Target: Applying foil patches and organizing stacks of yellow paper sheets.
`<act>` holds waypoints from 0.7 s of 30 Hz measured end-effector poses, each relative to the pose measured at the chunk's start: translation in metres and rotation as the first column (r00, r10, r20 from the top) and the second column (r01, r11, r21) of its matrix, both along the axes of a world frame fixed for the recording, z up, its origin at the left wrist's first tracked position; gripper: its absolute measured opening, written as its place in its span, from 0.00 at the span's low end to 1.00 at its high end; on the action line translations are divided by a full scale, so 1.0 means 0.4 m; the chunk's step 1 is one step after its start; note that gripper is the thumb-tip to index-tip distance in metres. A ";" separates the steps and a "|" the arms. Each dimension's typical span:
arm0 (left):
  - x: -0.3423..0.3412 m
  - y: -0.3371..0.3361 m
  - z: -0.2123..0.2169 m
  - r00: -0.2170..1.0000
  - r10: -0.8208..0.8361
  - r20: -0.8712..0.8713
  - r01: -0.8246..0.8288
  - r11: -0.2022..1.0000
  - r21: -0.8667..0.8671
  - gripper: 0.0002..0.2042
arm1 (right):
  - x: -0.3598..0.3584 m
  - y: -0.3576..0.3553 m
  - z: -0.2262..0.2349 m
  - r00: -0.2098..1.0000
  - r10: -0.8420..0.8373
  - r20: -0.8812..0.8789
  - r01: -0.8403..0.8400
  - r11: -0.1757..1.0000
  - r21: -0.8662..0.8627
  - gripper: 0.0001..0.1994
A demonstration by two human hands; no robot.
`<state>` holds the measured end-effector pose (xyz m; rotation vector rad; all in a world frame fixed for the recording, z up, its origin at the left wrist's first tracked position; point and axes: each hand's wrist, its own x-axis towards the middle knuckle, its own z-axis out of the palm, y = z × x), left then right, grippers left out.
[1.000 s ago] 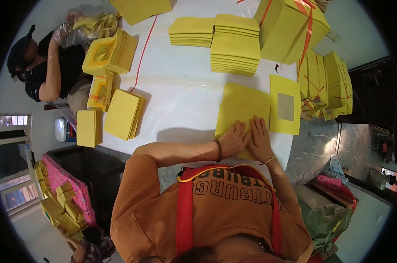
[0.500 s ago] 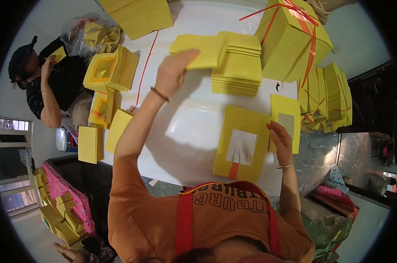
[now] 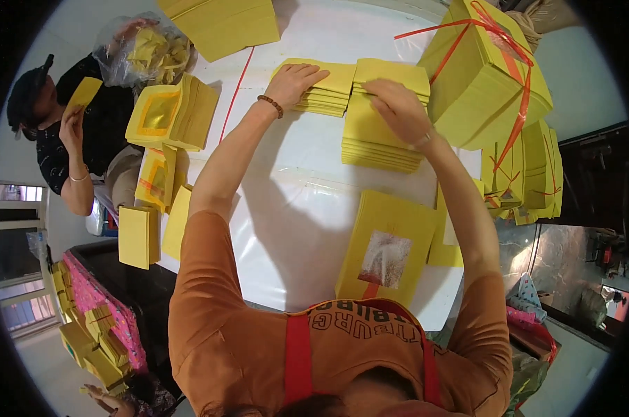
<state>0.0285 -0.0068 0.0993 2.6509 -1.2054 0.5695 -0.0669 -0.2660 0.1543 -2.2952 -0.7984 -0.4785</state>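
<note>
My left hand [image 3: 293, 87] lies with its fingers stretched over the top of a low stack of yellow paper [image 3: 325, 103] near the far middle of the table. Just right of that stack is a taller, layered stack of yellow paper [image 3: 380, 149]. Over its upper part reaches my right hand [image 3: 399, 111], thumb apart from the fingers and nothing visibly gripped. Behind that hand, a folded-looking yellow bundle [image 3: 394, 68] rests on the taller stack. Closer to me lies a yellow packet [image 3: 422, 215] with a pale, shiny square on its face.
A tall yellow bundle [image 3: 460, 90] tied with red ribbon stands at far right. More tied bundles [image 3: 540, 163] sit beyond the right edge. Yellow stacks [image 3: 207, 111] line the left side, where a co-worker [image 3: 85, 132] holds a yellow sheet. A red line [image 3: 238, 94] crosses the white table [image 3: 286, 236].
My left hand has set the yellow paper it was carrying down on the left. My right hand has moved from beside the near packet up to the taller stack.
</note>
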 end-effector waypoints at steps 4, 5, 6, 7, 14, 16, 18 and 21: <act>0.015 0.025 -0.025 0.989 -0.070 -0.130 0.071 0.997 0.007 0.21 | 0.110 0.002 -0.069 0.988 -0.133 -0.084 0.099 0.942 -0.322 0.14; 0.013 0.029 -0.026 0.970 -0.095 -0.224 0.095 0.995 -0.011 0.20 | 0.118 -0.006 -0.082 0.962 -0.226 -0.151 0.134 0.877 -0.461 0.15; 0.008 0.034 -0.033 0.970 -0.083 -0.227 0.083 0.996 -0.009 0.20 | 0.123 -0.009 -0.103 0.964 -0.214 -0.154 0.122 0.880 -0.460 0.15; 0.000 0.046 -0.037 0.978 -0.089 -0.186 0.085 0.996 -0.032 0.19 | 0.128 -0.006 -0.120 0.950 -0.245 -0.192 0.142 0.890 -0.433 0.15; -0.043 0.022 -0.079 0.993 -0.044 -0.109 0.048 0.998 0.032 0.24 | 0.122 -0.029 -0.176 0.913 -0.372 -0.168 0.266 0.854 -0.448 0.14; -0.049 0.029 -0.070 0.998 -0.042 -0.056 0.046 0.996 0.076 0.25 | 0.129 -0.012 -0.158 0.923 -0.325 -0.205 0.218 0.881 -0.419 0.14; -0.055 0.037 -0.063 0.997 -0.023 -0.077 0.030 0.996 0.086 0.25 | 0.133 0.012 -0.136 0.930 -0.286 -0.232 0.180 0.903 -0.390 0.14; -0.064 0.030 -0.053 0.995 -0.008 -0.097 0.018 0.995 0.098 0.24 | 0.125 0.061 -0.107 0.960 -0.239 -0.144 0.183 0.930 -0.319 0.15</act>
